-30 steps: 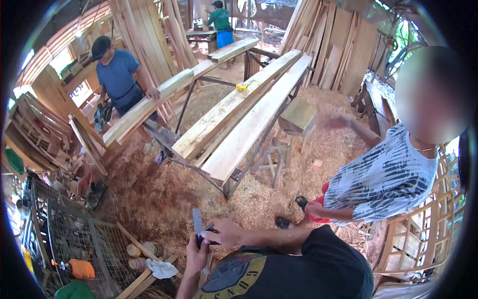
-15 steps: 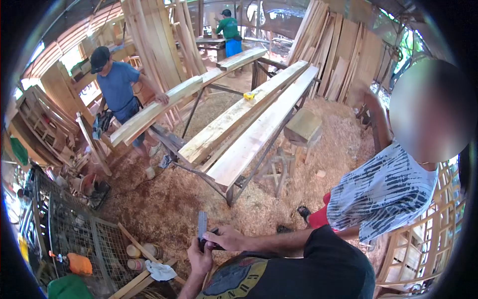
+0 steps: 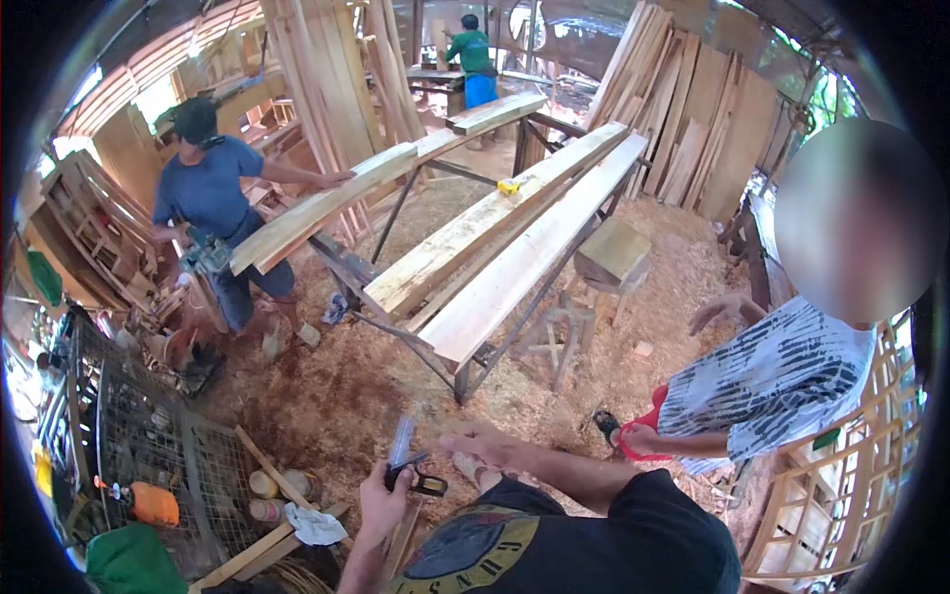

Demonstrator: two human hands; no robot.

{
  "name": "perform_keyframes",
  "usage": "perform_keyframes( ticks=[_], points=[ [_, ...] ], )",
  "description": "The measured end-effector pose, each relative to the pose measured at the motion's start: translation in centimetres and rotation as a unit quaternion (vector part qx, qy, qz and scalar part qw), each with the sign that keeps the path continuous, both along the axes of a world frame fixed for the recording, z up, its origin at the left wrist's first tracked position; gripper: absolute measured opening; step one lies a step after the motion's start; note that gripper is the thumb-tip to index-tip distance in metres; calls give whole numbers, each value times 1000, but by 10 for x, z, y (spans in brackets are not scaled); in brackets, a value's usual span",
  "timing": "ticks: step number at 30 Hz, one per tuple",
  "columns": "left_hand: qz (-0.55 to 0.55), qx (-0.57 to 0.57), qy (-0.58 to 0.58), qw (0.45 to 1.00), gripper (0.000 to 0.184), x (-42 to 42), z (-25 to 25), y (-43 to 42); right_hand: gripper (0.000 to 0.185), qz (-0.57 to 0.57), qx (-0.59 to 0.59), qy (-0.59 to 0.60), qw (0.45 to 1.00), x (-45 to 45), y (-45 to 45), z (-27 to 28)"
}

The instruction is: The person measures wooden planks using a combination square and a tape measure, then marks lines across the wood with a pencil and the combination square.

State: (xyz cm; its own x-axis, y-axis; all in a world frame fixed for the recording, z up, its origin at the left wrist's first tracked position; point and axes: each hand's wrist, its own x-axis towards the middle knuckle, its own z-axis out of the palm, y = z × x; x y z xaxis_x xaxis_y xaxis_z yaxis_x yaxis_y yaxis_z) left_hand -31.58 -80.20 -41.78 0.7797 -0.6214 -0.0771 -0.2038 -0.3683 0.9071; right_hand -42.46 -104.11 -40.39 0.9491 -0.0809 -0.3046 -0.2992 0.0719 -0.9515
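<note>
My left hand is closed around what looks like a combination square, with a flat metal blade pointing up and a black head. My right hand is off the tool, a little to its right and above it. Its fingers are stretched out and somewhat blurred, and it holds nothing. Wood shavings cover the floor beneath both hands.
Ahead, long planks rest on a metal frame, with a yellow tape measure on one. A person in blue carries a power tool. Another person stands close at right. A wire-mesh rack is at left.
My right hand has let go of the square and opened. The person in blue has moved left, turning away from the planks. The person at right has lowered a raised hand.
</note>
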Motion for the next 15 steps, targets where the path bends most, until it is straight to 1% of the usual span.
perform_keyframes(
  ticks=[1, 3, 4, 5, 7, 8, 10, 12, 13, 15],
  points=[
    [4, 1, 0, 1000, 19, -4, -3, 5, 42, -11, -16, 3, 1000, -8, -2, 1],
    [-7, -2, -1, 1000, 20, -8, -4, 7, 40, -25, -81, -44, 995, -14, -5, -32],
    [-16, -14, -2, 1000, 21, -7, -14, 6, 39, -28, -115, -67, 991, -16, -6, -39],
    [-31, 13, -14, 999, 20, -8, -24, 6, 39, -28, -122, -58, 990, -20, -6, -44],
    [-44, 71, -38, 996, 18, -16, -6, 2, 39, -11, -132, -41, 990, -21, -4, -41],
    [-64, 58, -25, 996, 18, -17, -20, 2, 40, -2, -122, 1, 993, -19, -6, -41],
    [-93, 17, -65, 993, 18, -23, -13, -5, 41, 8, -99, 88, 991, -22, -15, -48],
    [-118, -31, -122, 985, 19, -28, -2, -17, 43, 9, -104, 99, 990, -26, -27, -55],
    [-131, -30, -129, 982, 19, -32, 3, -19, 44, 8, -102, 106, 989, -31, -29, -59],
    [-152, -33, -147, 977, 21, -32, 10, -30, 44, 44, -118, 114, 985, -32, -44, -59]
  ],
)
